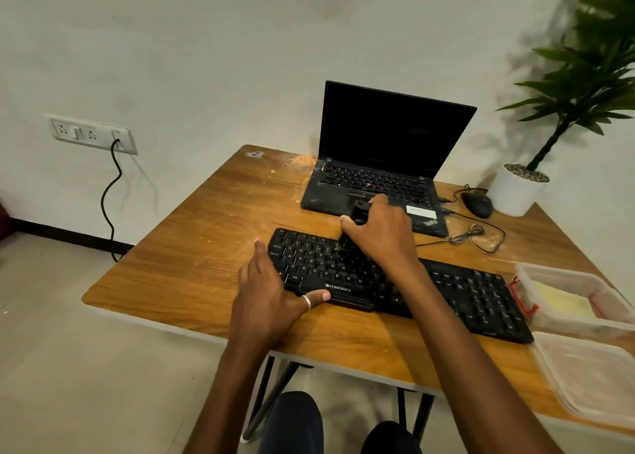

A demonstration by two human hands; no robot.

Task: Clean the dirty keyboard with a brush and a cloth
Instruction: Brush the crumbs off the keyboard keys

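Observation:
A black Zebronics keyboard (pixel 474 295) lies across the wooden table (pixel 213 233). My left hand (pixel 271 292) grips the keyboard's left front corner, thumb on the front edge, a ring on the thumb. My right hand (pixel 381 230) is closed around a black brush (pixel 357 216), held upright with its bristle end touching the keys in the upper middle of the keyboard. A yellow cloth (pixel 563 302) lies inside a clear plastic box (pixel 567 278) at the right.
An open black laptop (pixel 388 151) stands behind the keyboard. A black mouse (pixel 477 204) with its coiled cable, and a white plant pot (pixel 515 192), sit at the back right. The box's clear lid (pixel 591 378) rests at the table's front right edge.

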